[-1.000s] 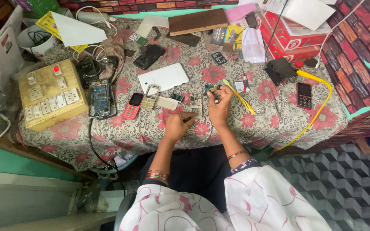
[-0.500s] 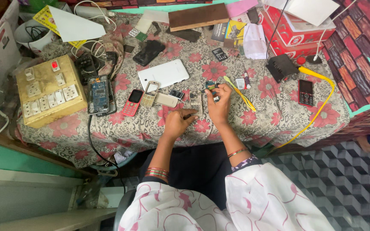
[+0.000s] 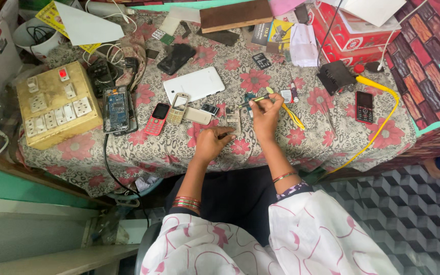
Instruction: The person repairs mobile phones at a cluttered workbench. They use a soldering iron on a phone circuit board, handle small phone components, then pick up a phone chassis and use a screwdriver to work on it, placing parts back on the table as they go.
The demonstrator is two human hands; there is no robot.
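From the head camera, the person is sitting at a table covered in a flowered cloth. The left hand is pressing down with curled fingers on a small opened phone board that is lying on the cloth just in front of the body. The right hand is pinching a thin yellow-and-green tool, probably a screwdriver or tweezers, though it is too small here to tell which. Its tip is pointing left, over the area just above the board.

Around the work, a red keypad phone, a gold phone shell and a white tablet are lying close by on the left. A switchboard with sockets is standing further left, and a black phone is resting well to the right beside a yellow cable.

The board is being held only by fingertip pressure, so a slip of the tool could scratch it or push it off toward the table edge. Small loose parts would likely be lost against the busy patterned cloth. The phones crowding the left hand could get nudged if the elbow is swinging out.
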